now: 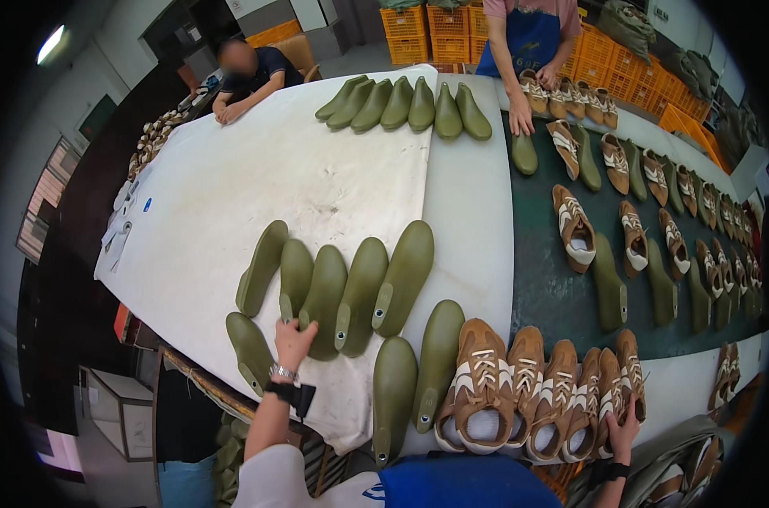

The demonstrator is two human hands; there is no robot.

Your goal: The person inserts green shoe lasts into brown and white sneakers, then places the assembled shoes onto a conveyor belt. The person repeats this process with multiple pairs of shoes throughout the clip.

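Note:
My left hand (294,345) is closed at the heel end of a green shoe last (324,292) on the white cloth. Next to it lies another green last (296,275), its heel close to my fingers. More lasts lie around these, including one (405,275) on the right and one (249,351) near my wrist. My right hand (623,430) grips the rear of a brown-and-white sneaker (631,368) at the right end of a tight row. A laced sneaker (483,389) stands at that row's left end; two lasts (394,389) lie beside it.
A dark green conveyor belt (537,279) on the right carries sneakers and lasts. Across it a person in a blue apron (528,42) touches a last (524,155). Another person (261,72) leans on the white-covered table (232,186). Orange crates (448,34) stand behind.

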